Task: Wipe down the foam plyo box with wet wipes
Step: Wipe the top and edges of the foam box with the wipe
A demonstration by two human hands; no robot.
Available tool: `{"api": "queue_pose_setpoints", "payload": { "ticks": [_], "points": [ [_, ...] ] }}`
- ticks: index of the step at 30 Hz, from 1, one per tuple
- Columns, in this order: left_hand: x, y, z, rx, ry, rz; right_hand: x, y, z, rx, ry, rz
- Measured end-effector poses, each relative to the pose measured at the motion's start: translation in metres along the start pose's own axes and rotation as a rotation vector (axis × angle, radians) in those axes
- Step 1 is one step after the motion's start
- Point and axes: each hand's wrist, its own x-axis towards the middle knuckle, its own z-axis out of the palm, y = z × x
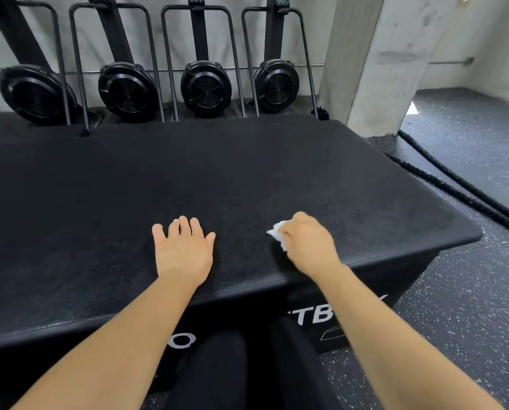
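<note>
A large black foam plyo box (217, 173) fills the middle of the view, its wide top facing me and white lettering on its front side. My left hand (183, 250) rests flat on the top near the front edge, fingers straight. My right hand (306, 244) grips a crumpled white wet wipe (278, 236) and holds it down on the box top to the right of my left hand. Most of the wipe is hidden under the fingers.
Several black fan rowing machines (206, 88) stand upright along the wall behind the box. A concrete pillar (377, 60) rises at the back right. A thick black rope (460, 193) lies on the speckled rubber floor (469, 306) to the right.
</note>
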Motion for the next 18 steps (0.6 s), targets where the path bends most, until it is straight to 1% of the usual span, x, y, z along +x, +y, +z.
{"api": "queue_pose_setpoints", "payload": {
  "ticks": [3, 6, 10, 13, 18],
  "points": [
    [0.002, 0.001, 0.001, 0.010, 0.007, 0.002, 0.012, 0.036, -0.005, 0.043, 0.070, 0.139],
    [0.003, 0.002, 0.001, 0.023, 0.006, 0.001, 0.024, 0.058, -0.004, 0.007, 0.084, 0.236],
    [0.003, 0.002, 0.001, 0.026, 0.002, 0.000, 0.025, 0.045, 0.004, -0.052, 0.124, 0.308],
    [0.003, 0.002, 0.000, 0.028, -0.002, 0.000, 0.010, 0.011, 0.014, -0.087, 0.158, 0.268],
    [0.001, 0.003, -0.003, 0.010, -0.012, -0.007, -0.030, -0.059, 0.034, 0.071, 0.179, 0.068]
  ]
}}
